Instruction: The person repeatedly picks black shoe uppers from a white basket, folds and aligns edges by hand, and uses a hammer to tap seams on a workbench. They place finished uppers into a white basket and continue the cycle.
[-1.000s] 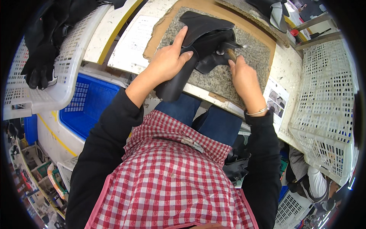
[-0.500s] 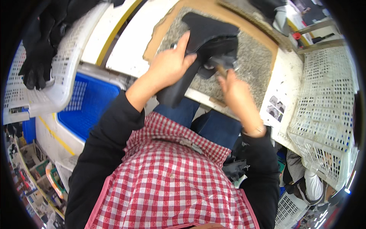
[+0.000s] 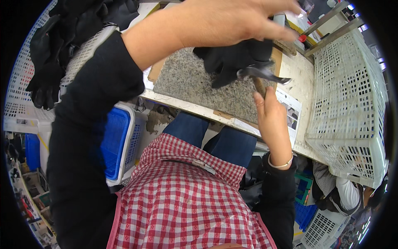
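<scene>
In my right hand (image 3: 274, 118) is a hammer (image 3: 267, 75), its short wooden handle gripped by closed fingers and its shiny dark metal head above the slab. Beneath and beyond the head, black leather-like pieces (image 3: 232, 60) lie on a speckled grey stone slab (image 3: 186, 81). My left hand (image 3: 232, 20) is raised across the top of the view, over the far side of those pieces. Its fingers stretch out to the right, apart and slightly blurred, with nothing visible in them. My left hand and forearm hide part of the pieces and the slab's far side.
The slab sits on cardboard on a white worktable (image 3: 304, 91). A printed sheet (image 3: 292, 112) lies at its right, beside a white plastic basket (image 3: 348, 112). At left, black pieces (image 3: 45, 62) hang over another white basket, with a blue-lined bin (image 3: 116, 141) below.
My left hand has let go of the long black piece and swung up and right. That piece no longer hangs over the table's near edge. My right hand has shifted slightly right with the hammer.
</scene>
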{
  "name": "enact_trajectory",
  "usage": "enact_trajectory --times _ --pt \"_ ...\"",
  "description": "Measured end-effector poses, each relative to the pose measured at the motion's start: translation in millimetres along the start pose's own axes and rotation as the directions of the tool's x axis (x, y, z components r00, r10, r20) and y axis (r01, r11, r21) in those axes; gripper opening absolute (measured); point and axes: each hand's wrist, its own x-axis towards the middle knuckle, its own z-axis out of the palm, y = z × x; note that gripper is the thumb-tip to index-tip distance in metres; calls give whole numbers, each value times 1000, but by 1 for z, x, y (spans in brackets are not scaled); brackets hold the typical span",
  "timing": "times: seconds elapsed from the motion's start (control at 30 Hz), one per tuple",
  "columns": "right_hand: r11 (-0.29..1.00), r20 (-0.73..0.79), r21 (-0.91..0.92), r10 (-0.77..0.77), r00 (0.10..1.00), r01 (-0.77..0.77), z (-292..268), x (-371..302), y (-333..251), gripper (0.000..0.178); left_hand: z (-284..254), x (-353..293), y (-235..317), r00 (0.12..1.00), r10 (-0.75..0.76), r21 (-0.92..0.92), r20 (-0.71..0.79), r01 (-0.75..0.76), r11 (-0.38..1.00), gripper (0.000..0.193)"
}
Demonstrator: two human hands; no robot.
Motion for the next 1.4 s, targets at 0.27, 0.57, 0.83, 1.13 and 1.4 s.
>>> enact_trajectory --times 0.27,0.57,0.83,1.13,1.4 --pt "966 112 -36 257 960 -255 28 -38 74 32 88 -71 74 760 -387 -477 522 637 606 78" --pt "927 160 69 353 922 -367 28 -84 78 30 167 -86 15 68 -788 -451 612 849 -276 59" --pt "916 89 187 344 935 -354 51 -98 85 37 212 -90 70 120 -536 -254 836 950 -184 61" --pt "801 41 461 410 911 -381 27 -128 65 23 140 30 50 576 -781 -10 240 806 591 22" --pt "928 -90 344 183 979 -142 -12 -80 60 24 79 47 94 759 -99 -70 644 188 980 31"
